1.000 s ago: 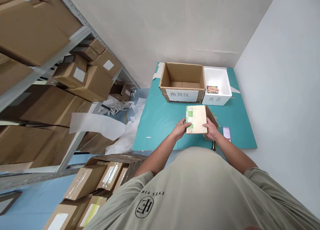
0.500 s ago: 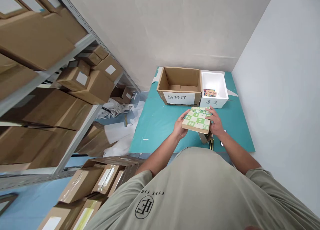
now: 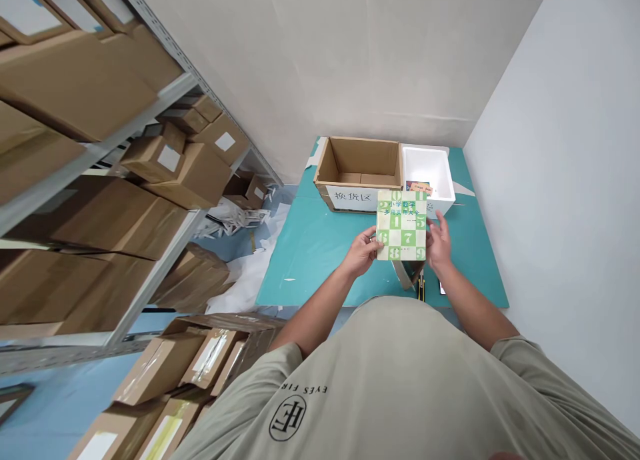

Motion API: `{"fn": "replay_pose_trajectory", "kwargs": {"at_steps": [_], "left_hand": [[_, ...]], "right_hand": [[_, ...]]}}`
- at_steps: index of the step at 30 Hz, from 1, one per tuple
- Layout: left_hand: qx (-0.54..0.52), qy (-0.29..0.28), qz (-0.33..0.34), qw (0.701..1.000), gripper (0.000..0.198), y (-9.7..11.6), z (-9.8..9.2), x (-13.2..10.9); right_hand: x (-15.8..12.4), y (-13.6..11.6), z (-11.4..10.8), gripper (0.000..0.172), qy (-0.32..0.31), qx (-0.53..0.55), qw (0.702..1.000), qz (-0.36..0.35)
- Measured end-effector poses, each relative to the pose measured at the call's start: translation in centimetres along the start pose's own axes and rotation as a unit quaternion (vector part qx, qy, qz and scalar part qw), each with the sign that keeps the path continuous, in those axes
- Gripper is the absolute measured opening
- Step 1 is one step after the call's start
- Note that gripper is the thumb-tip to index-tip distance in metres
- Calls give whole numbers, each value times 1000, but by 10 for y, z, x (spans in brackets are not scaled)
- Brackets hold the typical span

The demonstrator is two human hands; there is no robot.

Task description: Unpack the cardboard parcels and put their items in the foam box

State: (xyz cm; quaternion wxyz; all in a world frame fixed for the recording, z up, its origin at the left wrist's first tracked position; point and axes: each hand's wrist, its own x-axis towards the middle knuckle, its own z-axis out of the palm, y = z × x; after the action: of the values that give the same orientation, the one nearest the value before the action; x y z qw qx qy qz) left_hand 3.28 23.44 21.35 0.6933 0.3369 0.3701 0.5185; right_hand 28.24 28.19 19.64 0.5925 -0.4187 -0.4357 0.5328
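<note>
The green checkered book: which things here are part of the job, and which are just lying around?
Part of the job:
the green checkered book, gripped by the left hand
the right hand, open beside it
probably the open cardboard box and the white foam box

Just lying around:
the utility knife
the brown cartons

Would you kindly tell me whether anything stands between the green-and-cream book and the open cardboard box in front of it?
Nothing visible does: the green-and-cream book, held in the left hand, is raised just in front of the cardboard box, whose top is open.
</note>
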Motion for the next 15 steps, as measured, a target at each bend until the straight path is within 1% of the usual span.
{"fn": "replay_pose_trajectory", "kwargs": {"at_steps": [2, 3, 5, 11, 15], "left_hand": [[20, 13, 13, 1000, 90, -1, -4, 4], [28, 18, 16, 999, 91, -1, -6, 6], [37, 25, 18, 999, 91, -1, -11, 8], [38, 24, 11, 999, 87, 2, -17, 6], [29, 21, 3, 999, 86, 2, -17, 4]], "right_hand": [[-2, 4, 2, 68, -55, 35, 995, 81], [-4, 5, 4, 68, -83, 34, 991, 104], [-7, 6, 6, 68, -117, 18, 986, 114], [-12, 2, 11, 66, -127, 15, 986, 110], [-15, 1, 11, 65, -126, 34, 983, 129]]}}
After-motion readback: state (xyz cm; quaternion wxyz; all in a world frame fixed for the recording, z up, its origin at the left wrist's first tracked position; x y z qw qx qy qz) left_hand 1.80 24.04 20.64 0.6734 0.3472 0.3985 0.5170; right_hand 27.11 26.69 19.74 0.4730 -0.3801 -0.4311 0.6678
